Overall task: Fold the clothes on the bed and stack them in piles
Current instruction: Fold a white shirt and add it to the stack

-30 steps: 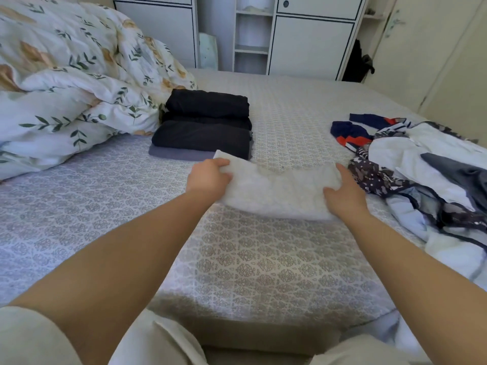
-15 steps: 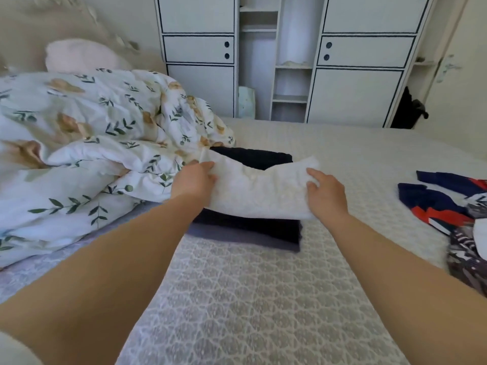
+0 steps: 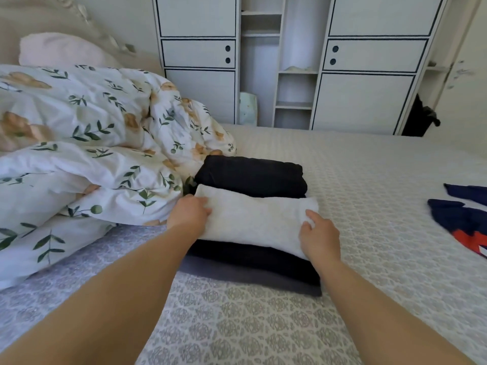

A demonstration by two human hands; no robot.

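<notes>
Both hands (image 3: 188, 213) (image 3: 319, 237) gripping white towel (image 3: 253, 222) ends, atop dark pile (image 3: 253, 262)

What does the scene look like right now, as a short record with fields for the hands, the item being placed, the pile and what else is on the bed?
left hand: grips the left end of the white folded cloth
right hand: holds the cloth's right end
cloth position: on the near part of the dark folded pile
pile: dark folded items, a greyish piece at the bottom
further back: a dark folded garment
left of pile: floral duvet, bunched
right edge: navy and red garment, unfolded
surface: patterned bedspread
</notes>
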